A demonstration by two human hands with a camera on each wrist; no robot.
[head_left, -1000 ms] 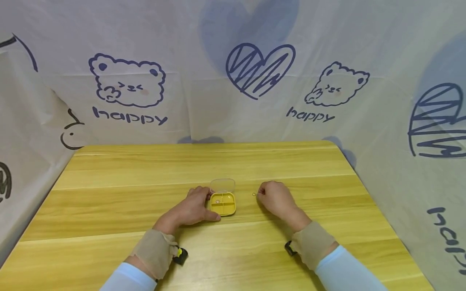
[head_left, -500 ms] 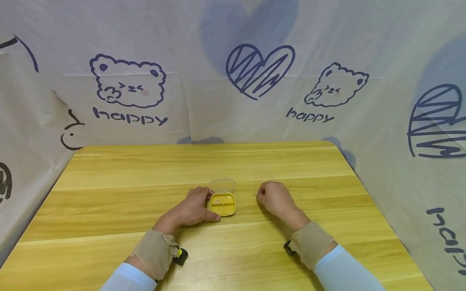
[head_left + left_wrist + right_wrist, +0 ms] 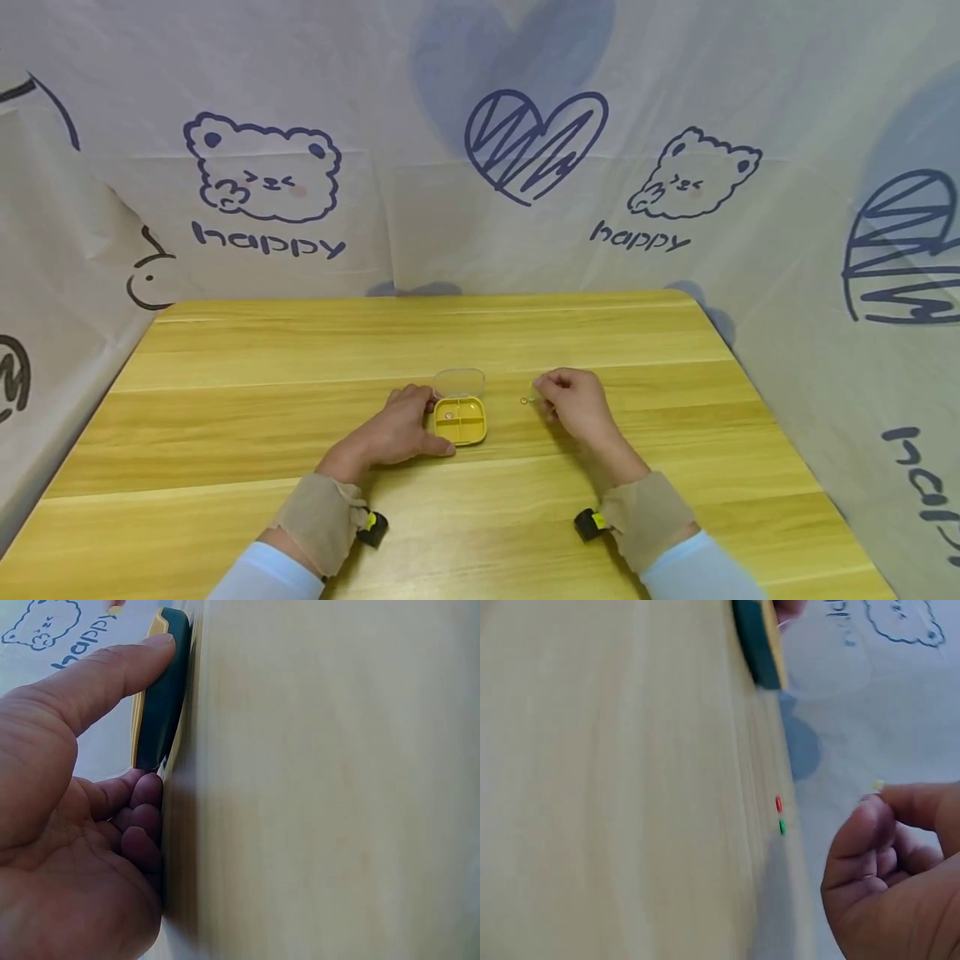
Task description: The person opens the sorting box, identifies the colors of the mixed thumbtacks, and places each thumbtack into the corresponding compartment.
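Note:
A small yellow pill box (image 3: 471,440) with a dark green underside (image 3: 166,697) lies on the table, its clear lid (image 3: 459,382) tipped back. One tiny ring (image 3: 448,415) sits in its back left compartment. My left hand (image 3: 397,427) holds the box from the left, thumb on the near edge and fingers at the back corner. To the right of it, my right hand (image 3: 577,404) pinches a tiny pale yellow piece (image 3: 878,784) between thumb and index finger, just above the table. Below those fingertips lie a tiny red ring (image 3: 778,804) and a tiny green one (image 3: 782,826).
The wood-grain table (image 3: 300,533) extends around both hands. White cloth (image 3: 420,208) printed with bears and hearts hangs behind it and along both sides.
My right hand has risen slightly off the table with the pale yellow piece pinched in it. The green ring now shows beside the red one. My left hand and the box stay put.

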